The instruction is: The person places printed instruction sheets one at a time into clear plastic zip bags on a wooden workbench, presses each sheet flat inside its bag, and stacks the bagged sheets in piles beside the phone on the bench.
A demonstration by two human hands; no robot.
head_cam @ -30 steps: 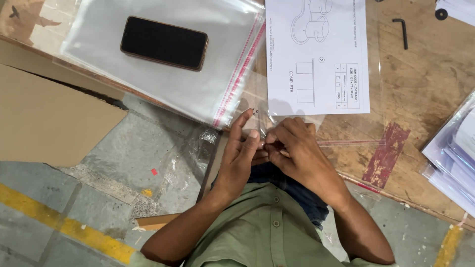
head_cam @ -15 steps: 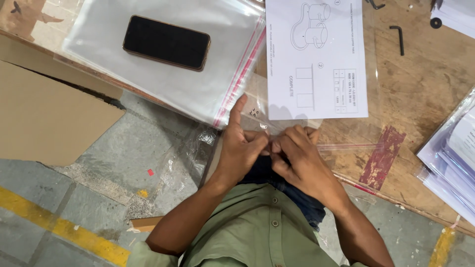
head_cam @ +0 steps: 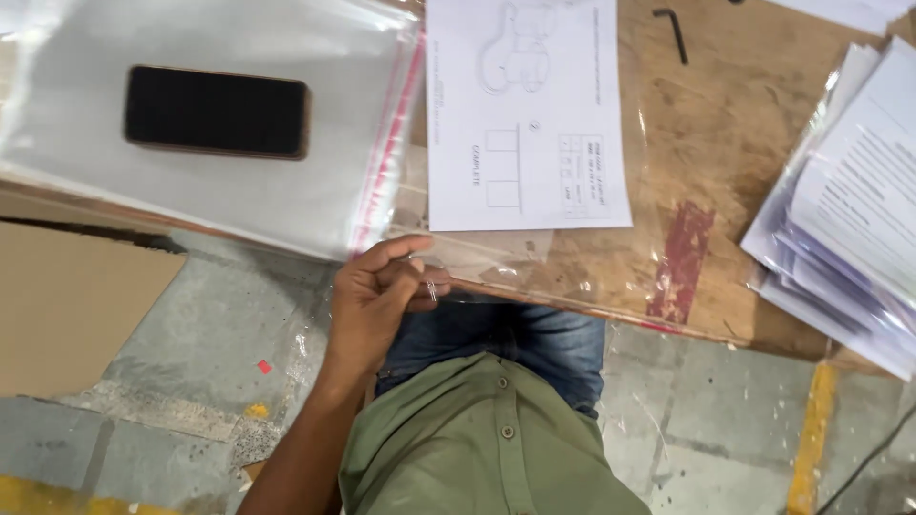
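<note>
My left hand [head_cam: 380,298] is at the near edge of the wooden table [head_cam: 725,172], with its fingers pinched on a small clear plastic bag [head_cam: 448,277] that holds a tiny metal part [head_cam: 431,289]. The bag lies half over the table edge, just below a white printed drawing sheet [head_cam: 525,114]. My right hand is out of the picture.
A black phone [head_cam: 218,112] rests on a stack of clear zip bags with red strips [head_cam: 315,181] at the left. A black hex key [head_cam: 676,30] lies at the top. Bagged papers [head_cam: 849,210] are piled at the right. Brown cardboard [head_cam: 67,305] sits on the concrete floor.
My right hand was joined with the left over the small bag and has now left the view. The left hand alone keeps the bag at the table edge.
</note>
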